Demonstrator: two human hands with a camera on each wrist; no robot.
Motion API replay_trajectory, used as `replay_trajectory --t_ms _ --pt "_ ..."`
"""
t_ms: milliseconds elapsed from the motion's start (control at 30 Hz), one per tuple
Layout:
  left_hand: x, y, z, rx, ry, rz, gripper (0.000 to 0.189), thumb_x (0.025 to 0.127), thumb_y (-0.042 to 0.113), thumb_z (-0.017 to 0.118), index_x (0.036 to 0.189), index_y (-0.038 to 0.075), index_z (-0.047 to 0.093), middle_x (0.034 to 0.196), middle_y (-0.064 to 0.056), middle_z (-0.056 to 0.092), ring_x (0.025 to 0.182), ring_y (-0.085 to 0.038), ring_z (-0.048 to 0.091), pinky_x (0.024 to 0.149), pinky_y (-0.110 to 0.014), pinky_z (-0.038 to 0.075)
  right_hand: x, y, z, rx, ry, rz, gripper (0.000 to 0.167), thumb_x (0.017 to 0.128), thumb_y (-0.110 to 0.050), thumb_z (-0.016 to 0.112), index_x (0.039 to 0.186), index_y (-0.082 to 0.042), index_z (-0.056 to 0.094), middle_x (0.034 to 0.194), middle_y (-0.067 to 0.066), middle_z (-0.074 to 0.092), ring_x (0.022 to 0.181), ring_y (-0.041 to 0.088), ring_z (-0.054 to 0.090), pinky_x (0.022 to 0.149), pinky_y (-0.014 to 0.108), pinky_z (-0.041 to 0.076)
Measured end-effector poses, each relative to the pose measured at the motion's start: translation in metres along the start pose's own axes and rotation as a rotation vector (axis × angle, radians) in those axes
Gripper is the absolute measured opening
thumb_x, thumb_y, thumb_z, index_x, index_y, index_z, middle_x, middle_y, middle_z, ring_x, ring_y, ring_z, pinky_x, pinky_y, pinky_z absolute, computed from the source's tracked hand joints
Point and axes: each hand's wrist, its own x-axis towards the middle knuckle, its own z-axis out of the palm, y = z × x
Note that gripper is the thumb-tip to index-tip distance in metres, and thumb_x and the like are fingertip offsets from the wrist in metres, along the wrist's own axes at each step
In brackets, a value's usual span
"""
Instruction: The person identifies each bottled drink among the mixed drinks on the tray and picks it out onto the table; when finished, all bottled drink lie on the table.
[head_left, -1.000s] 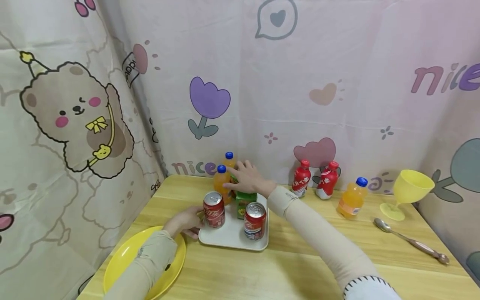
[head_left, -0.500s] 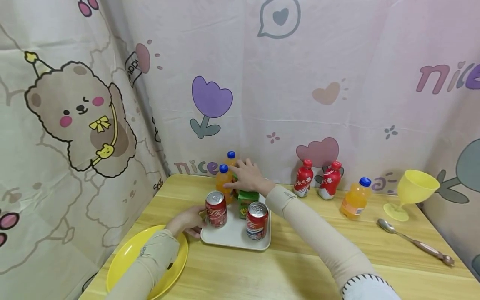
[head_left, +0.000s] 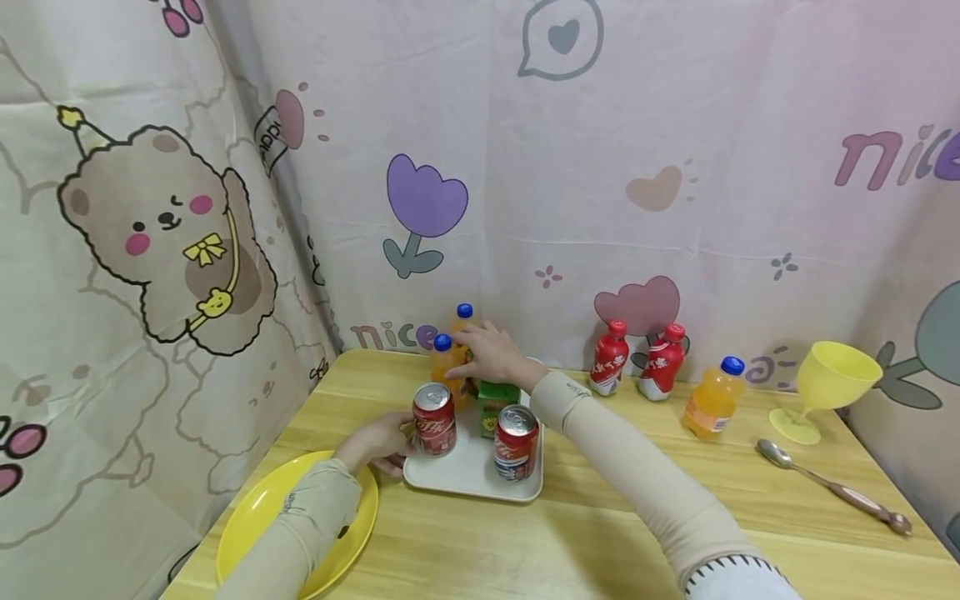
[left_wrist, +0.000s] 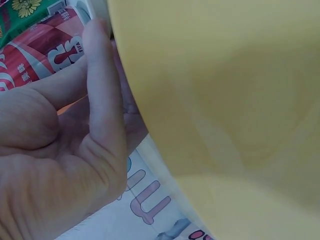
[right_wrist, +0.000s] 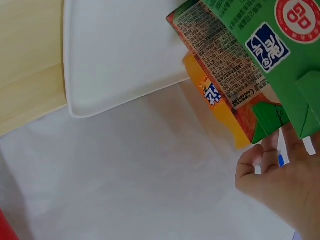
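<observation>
Near the back left, a white tray (head_left: pixel 453 477) bears two cola cans, one red can (head_left: pixel 434 421) at its left front and another can (head_left: pixel 516 443) at its right front. Behind them stand a green juice carton (right_wrist: pixel 280 55), a second carton (right_wrist: pixel 225 65) and two orange soda bottles, the front bottle (head_left: pixel 442 361) and the back bottle (head_left: pixel 463 320). My left hand (head_left: pixel 380 442) holds the tray's left edge beside the can. Over the cartons reaches my right hand (head_left: pixel 487 354), its thumb and fingers spread among the bottles. Whether it grips one is hidden.
A yellow plate (head_left: pixel 255 508) lies under my left forearm. At the right stand two red bottles (head_left: pixel 610 358), another orange bottle (head_left: pixel 714 400) and a yellow goblet (head_left: pixel 832 375), with a spoon (head_left: pixel 832 487) before them. Patterned cloth (head_left: pixel 525 167) closes off the back.
The front orange bottle has shifted slightly left and nearer, and my right hand has moved a little around it. My left hand stays at the tray's edge. The whole view has drifted slightly.
</observation>
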Motion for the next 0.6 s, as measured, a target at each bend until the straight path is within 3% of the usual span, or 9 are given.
replay_trajectory --t_ms 100,267,467,600 --pt "0.001 0.0 0.0 0.001 0.001 -0.003 0.072 0.101 -0.004 0.058 0.166 0.005 0.027 0.099 -0.017 0.066 0.072 -0.021 0.064 0.059 -0.029 0.064 -0.001 0.0 -0.004 0.07 0.004 -0.022 0.074 0.091 -0.06 0.076 0.148 -0.016 0.059 0.152 0.007 0.059 0.131 0.034 0.053 0.11 0.055 0.051" --pt "0.001 0.003 0.0 0.007 -0.002 -0.01 0.071 0.102 -0.003 0.057 0.166 0.004 0.027 0.097 -0.017 0.065 0.072 -0.021 0.063 0.059 -0.028 0.064 -0.004 0.003 -0.018 0.303 0.033 -0.031 0.071 0.094 -0.046 0.078 0.151 -0.012 0.054 0.139 0.011 0.066 0.128 0.034 0.062 0.11 0.048 0.058" --pt "0.0 0.002 0.001 -0.009 0.0 -0.002 0.073 0.1 -0.006 0.057 0.165 0.003 0.027 0.099 -0.018 0.066 0.072 -0.021 0.064 0.057 -0.028 0.064 -0.008 0.005 -0.037 0.577 0.079 -0.035 0.073 0.097 -0.036 0.077 0.159 -0.015 0.046 0.152 0.014 0.059 0.137 0.039 0.06 0.11 0.051 0.058" --pt "0.0 0.0 0.003 -0.013 0.006 -0.003 0.073 0.1 -0.006 0.057 0.165 0.004 0.027 0.097 -0.018 0.066 0.071 -0.021 0.064 0.057 -0.028 0.063 -0.014 0.003 -0.052 0.737 0.074 -0.021 0.068 0.098 -0.029 0.076 0.158 -0.018 0.046 0.152 0.015 0.058 0.134 0.039 0.062 0.1 0.054 0.064"
